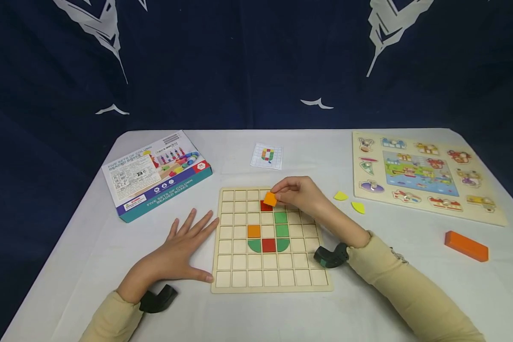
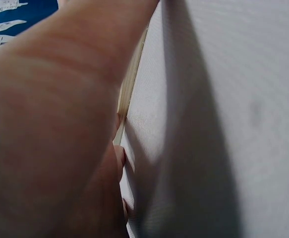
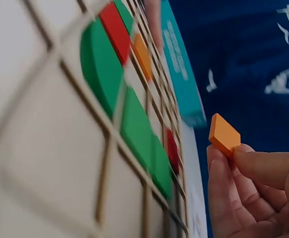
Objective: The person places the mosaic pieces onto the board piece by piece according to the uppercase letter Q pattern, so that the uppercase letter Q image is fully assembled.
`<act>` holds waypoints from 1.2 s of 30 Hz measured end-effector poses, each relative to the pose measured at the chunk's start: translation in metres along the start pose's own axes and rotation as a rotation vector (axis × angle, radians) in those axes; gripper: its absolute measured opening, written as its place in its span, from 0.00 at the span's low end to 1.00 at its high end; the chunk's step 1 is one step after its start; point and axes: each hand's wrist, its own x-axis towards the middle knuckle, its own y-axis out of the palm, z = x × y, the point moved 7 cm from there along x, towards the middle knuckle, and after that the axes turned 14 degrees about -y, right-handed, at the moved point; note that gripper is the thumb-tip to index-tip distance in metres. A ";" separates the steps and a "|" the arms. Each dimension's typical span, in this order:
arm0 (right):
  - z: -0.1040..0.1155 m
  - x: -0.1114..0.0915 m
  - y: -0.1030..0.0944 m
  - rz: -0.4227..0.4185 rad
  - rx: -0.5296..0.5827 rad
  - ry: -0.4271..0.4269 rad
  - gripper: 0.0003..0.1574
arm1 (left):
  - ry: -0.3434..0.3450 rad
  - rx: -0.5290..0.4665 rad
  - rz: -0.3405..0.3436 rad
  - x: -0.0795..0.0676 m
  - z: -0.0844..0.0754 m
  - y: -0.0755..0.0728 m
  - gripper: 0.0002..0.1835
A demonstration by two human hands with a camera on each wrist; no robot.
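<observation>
Between thumb and fingers my right hand pinches an orange square tile, held over the upper part of a wooden grid board. In the right wrist view that orange tile is clear of the board. My left hand lies spread with straight fingers, thumb and fingertips touching the board's left edge. Set in the grid are a red tile near the top, partly covered, a second red tile, an orange tile, two green squares and two green rounded pieces.
A small pattern card lies behind the board. Two yellow rounded pieces rest to its right, near a wooden picture puzzle. An orange block sits far right. At back left is a cardboard box.
</observation>
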 end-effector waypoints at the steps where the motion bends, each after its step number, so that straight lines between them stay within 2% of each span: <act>1: 0.000 0.001 0.007 0.015 0.011 0.000 0.07 | -0.001 0.001 0.002 0.000 0.000 0.000 0.65; 3: 0.000 0.002 0.018 0.042 0.011 -0.001 0.06 | -0.001 -0.004 0.005 0.000 -0.001 0.000 0.64; 6: 0.000 0.004 0.031 0.071 -0.060 -0.028 0.04 | -0.005 -0.007 0.007 0.000 0.000 0.000 0.64; 10: 0.001 0.006 0.040 0.099 -0.196 -0.102 0.03 | -0.006 -0.009 0.008 0.000 0.000 0.000 0.64; 14: 0.005 0.006 0.045 0.126 -0.253 -0.191 0.04 | 0.003 -0.012 0.005 0.000 -0.001 0.000 0.64; 18: 0.009 0.005 0.047 0.148 -0.292 -0.256 0.05 | -0.001 -0.006 0.008 0.000 -0.001 0.000 0.64; 23: 0.013 0.003 0.049 0.164 -0.340 -0.297 0.05 | 0.002 -0.013 0.004 -0.001 -0.001 -0.001 0.64; 31: 0.015 0.002 0.049 0.186 -0.383 -0.302 0.03 | 0.009 -0.019 -0.003 -0.001 -0.002 -0.001 0.63; 36: 0.017 -0.001 0.041 0.182 -0.388 -0.313 0.03 | 0.002 -0.012 0.003 -0.001 -0.002 0.000 0.63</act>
